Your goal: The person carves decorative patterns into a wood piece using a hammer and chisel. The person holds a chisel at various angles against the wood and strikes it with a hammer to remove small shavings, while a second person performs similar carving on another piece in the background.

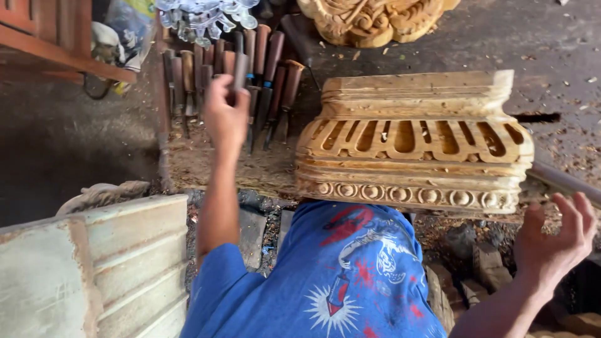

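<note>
My left hand (225,119) reaches forward to a row of wood-handled chisels (269,75) lying side by side on the workbench (206,163). Its fingers are closed around the dark handle of one chisel (240,67). A large pale carved wooden block (413,144) with slotted openings and a beaded lower band sits right of the chisels, in front of my blue shirt. My right hand (557,235) hovers low at the right, just past the block's corner. Its fingers are spread and it holds nothing.
A round carved wooden ornament (375,22) lies at the back of the bench. A pale moulded wooden piece (94,269) stands at lower left. Reddish wooden furniture (56,37) and a plastic bag (128,25) fill the top left. Wood chips and offcuts (463,281) litter the floor.
</note>
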